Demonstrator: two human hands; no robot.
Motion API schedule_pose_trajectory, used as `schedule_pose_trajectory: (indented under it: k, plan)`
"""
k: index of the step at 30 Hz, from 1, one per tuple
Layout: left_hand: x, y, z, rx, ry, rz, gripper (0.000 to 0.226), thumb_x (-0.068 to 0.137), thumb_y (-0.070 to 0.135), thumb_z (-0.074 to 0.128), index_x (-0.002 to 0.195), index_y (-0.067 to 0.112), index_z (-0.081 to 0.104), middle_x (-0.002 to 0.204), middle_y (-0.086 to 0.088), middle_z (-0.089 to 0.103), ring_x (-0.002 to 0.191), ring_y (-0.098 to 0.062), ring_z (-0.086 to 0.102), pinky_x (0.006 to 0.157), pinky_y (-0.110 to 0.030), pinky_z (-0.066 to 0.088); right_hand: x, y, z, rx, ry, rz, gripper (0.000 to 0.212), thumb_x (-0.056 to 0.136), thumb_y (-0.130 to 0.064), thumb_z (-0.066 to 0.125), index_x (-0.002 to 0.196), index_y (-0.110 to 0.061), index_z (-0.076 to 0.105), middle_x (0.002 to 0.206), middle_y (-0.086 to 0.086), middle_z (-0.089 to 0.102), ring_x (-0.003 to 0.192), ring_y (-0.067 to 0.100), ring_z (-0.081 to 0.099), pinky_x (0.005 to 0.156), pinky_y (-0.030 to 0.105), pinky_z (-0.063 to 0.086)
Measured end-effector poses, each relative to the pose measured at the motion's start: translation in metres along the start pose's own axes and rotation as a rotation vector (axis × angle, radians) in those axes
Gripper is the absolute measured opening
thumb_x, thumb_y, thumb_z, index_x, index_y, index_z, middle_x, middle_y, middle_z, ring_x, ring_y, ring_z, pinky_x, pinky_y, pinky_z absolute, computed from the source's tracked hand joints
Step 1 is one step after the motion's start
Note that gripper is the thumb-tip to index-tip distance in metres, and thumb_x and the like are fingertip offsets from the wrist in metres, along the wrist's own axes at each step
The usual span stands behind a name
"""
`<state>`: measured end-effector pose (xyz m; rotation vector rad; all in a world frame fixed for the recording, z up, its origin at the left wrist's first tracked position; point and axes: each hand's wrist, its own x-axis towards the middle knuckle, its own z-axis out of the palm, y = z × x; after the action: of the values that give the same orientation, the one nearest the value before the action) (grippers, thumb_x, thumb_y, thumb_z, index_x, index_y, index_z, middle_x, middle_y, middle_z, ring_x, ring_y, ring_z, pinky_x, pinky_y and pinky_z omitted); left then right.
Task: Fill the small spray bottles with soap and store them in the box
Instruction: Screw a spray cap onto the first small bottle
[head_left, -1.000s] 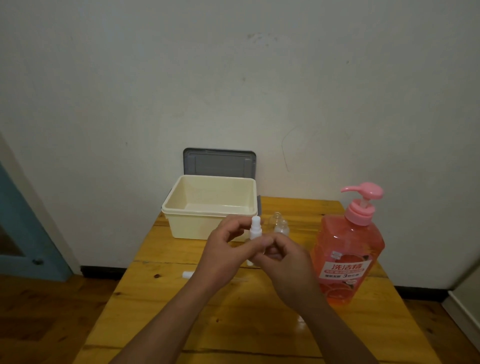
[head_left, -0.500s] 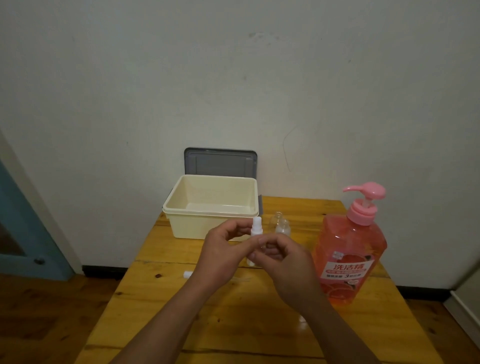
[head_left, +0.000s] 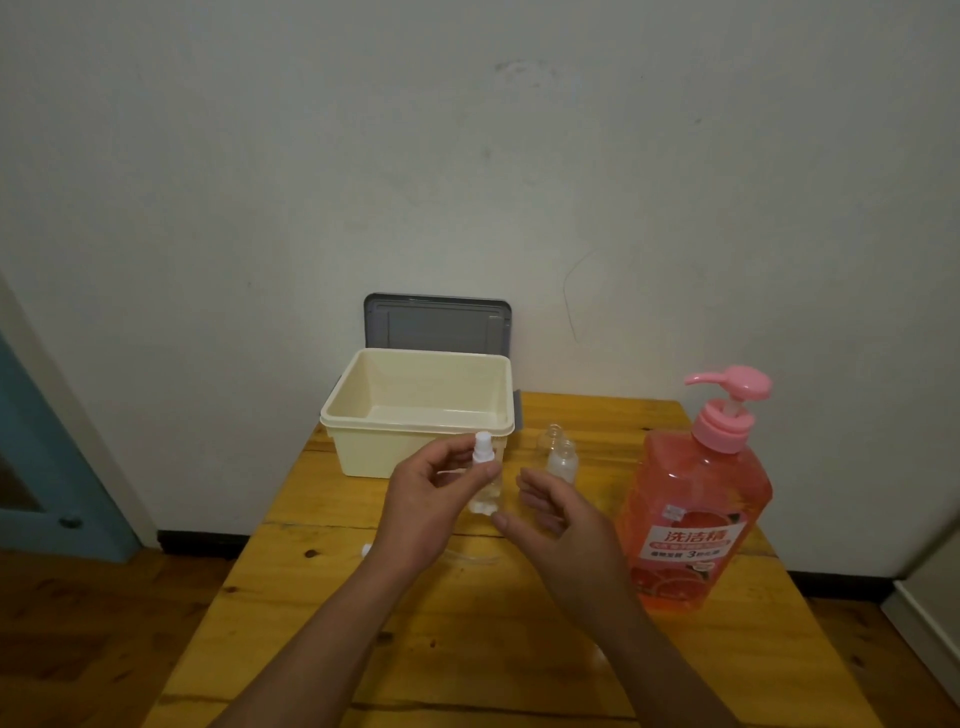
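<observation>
1. Looks like the end of the capping step, with the white spray head (head_left: 483, 449) already seated on the small spray bottle (head_left: 487, 491) and storing next. Give the head a last firm twist before letting go.
2. Carry the bottle upright to the cream box (head_left: 358, 447), standing open on the table (head_left: 467, 649) just behind the left hand. Lower it to the box floor instead of dropping it, to avoid tipping or leaking.
3. Keep wrists clear of the loose white piece (head_left: 368, 548) lying on the table left of the left wrist. Probably a spare sprayer, too small to tell.
4. Left hand (head_left: 431, 504): fingers curled, thumb and fingertips pinching the small spray bottle near its neck, holding it upright above the table in front of the box.
5. Right hand (head_left: 566, 525): loosely open, fingers relaxed and a little spread, gripping nothing. Sits just right of the bottle, with no telling whether the thumb tip touches the base.
6. Further right: two uncapped small bottles (head_left: 561, 460) upright on the table behind the right hand, between the box and the pink pump bottle of soap (head_left: 696, 519). Likely next for filling.
</observation>
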<state>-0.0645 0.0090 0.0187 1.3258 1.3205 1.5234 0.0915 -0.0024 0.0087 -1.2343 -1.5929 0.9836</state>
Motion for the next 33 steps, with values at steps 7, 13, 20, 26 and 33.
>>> schedule_pose_trajectory:
  k: [7, 13, 20, 26, 33]
  plan:
    - [0.016, -0.025, -0.011, 0.154, 0.079, -0.039, 0.025, 0.081, 0.021, 0.074, 0.106, 0.024, 0.070, 0.098, 0.010, 0.071, 0.093, -0.002, 0.064, 0.076, -0.017, 0.051, -0.005, 0.002, -0.005, -0.035, 0.003, 0.017, 0.031, 0.083, -0.030, 0.072, 0.114, -0.030, 0.065, 0.110, -0.015, 0.067, 0.101, -0.002, 0.063, 0.087, 0.018, 0.052]
    - [0.017, -0.041, -0.018, 0.218, 0.096, -0.039, 0.024, 0.083, 0.020, 0.073, 0.106, 0.025, 0.069, 0.099, 0.011, 0.071, 0.092, 0.000, 0.063, 0.070, -0.007, 0.048, -0.005, 0.001, -0.006, -0.023, 0.017, 0.012, 0.021, 0.086, -0.028, 0.070, 0.103, -0.039, 0.064, 0.103, -0.018, 0.068, 0.095, -0.009, 0.062, 0.081, 0.013, 0.051]
    - [0.018, -0.046, -0.019, 0.257, 0.106, -0.048, 0.024, 0.083, 0.023, 0.074, 0.106, 0.025, 0.070, 0.098, 0.012, 0.070, 0.094, -0.002, 0.063, 0.073, -0.014, 0.048, -0.004, 0.000, -0.003, -0.035, 0.016, -0.001, 0.024, 0.087, -0.030, 0.068, 0.110, -0.031, 0.067, 0.105, -0.018, 0.068, 0.096, -0.011, 0.061, 0.080, 0.010, 0.050]
    - [0.017, -0.044, -0.020, 0.255, 0.119, -0.059, 0.028, 0.082, 0.023, 0.075, 0.109, 0.025, 0.067, 0.102, 0.011, 0.069, 0.098, -0.003, 0.061, 0.076, -0.017, 0.048, -0.003, -0.002, -0.002, -0.041, 0.023, 0.004, 0.024, 0.087, -0.030, 0.067, 0.111, -0.029, 0.068, 0.105, -0.018, 0.068, 0.095, -0.010, 0.061, 0.079, 0.010, 0.050]
    - [0.010, -0.030, -0.018, 0.275, 0.206, -0.005, 0.033, 0.082, 0.030, 0.074, 0.113, 0.029, 0.064, 0.108, 0.014, 0.064, 0.104, -0.003, 0.056, 0.084, -0.021, 0.045, -0.005, -0.004, -0.004, -0.034, 0.027, -0.001, 0.025, 0.088, -0.029, 0.067, 0.113, -0.027, 0.068, 0.105, -0.017, 0.068, 0.094, -0.009, 0.062, 0.080, 0.011, 0.050]
